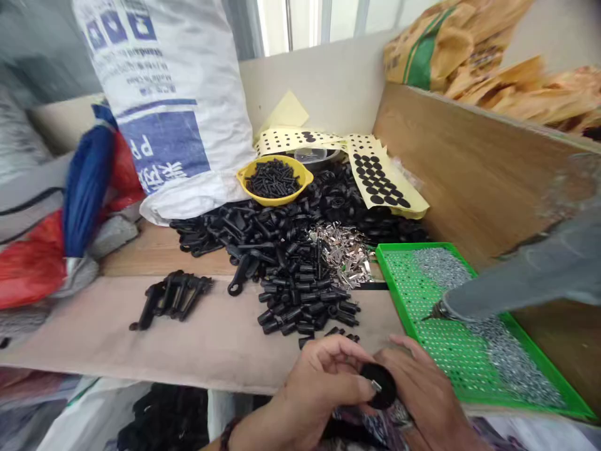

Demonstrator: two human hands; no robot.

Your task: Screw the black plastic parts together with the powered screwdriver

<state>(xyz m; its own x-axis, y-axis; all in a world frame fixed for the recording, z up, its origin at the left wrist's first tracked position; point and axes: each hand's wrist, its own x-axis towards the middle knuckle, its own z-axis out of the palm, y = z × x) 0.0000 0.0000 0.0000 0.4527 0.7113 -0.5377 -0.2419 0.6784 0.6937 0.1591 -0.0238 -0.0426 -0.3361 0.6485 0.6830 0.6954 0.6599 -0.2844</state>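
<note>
Both my hands meet at the table's near edge around a small black plastic part (381, 383) with a bit of silver metal on it. My left hand (323, 382) pinches it from the left with thumb and fingers closed. My right hand (422, 388) cups it from the right, fingers curled. Just beyond my hands lies a big heap of black plastic parts (291, 263) and a small pile of shiny metal clips (345, 250).
A green tray (389, 263) with tiny metal screws sits right, a grey tool (530, 275) over it. A yellow bowl (244, 178) of black screws, dotted sticker sheets (375, 169), a white sack (173, 100) and assembled black pieces (171, 297) lie further off.
</note>
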